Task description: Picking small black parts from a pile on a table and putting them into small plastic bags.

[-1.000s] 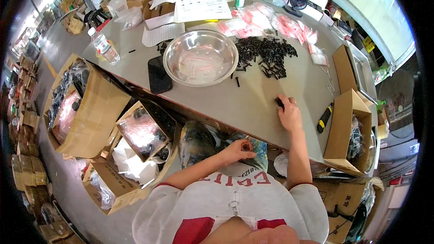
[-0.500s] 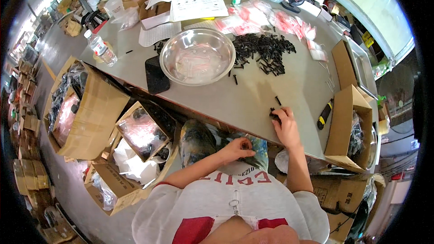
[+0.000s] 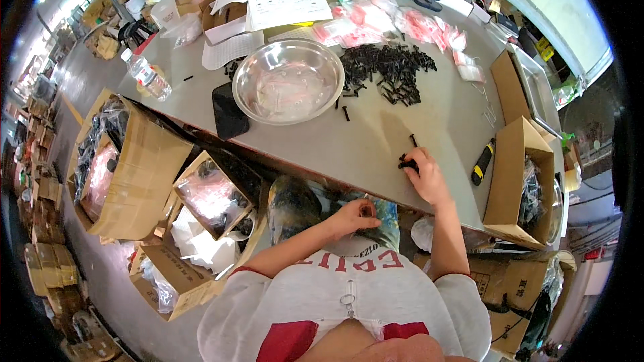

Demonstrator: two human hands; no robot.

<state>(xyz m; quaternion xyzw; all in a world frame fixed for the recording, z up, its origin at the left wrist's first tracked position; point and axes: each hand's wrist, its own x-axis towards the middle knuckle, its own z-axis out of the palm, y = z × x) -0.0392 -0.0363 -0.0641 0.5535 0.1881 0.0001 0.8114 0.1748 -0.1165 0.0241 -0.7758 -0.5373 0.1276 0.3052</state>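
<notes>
My right hand [image 3: 430,179] rests at the table's front edge, its fingers closed around a few small black screws [image 3: 407,163]. One more black screw [image 3: 414,141] lies on the tabletop just beyond those fingers. Over my lap, below the table edge, is my left hand [image 3: 353,217] with its fingers curled; what they hold, if anything, cannot be made out. Farther back spreads a heap of black screws [image 3: 392,70], with a couple of strays in front of it. To its left stands a shiny metal bowl [image 3: 243,97] with clear plastic bags inside.
Small red-and-clear bags [image 3: 365,20] lie behind the heap. A phone [image 3: 228,110] and water bottle [image 3: 146,75] are at left. On the right are a yellow-black utility knife [image 3: 482,163] and an open cardboard box [image 3: 513,188]. More boxes [image 3: 144,167] stand left, below the table.
My right hand has shifted slightly to the right and its fingers have moved around the screws. My left hand stays curled over my lap. The whole view has shifted a little.
</notes>
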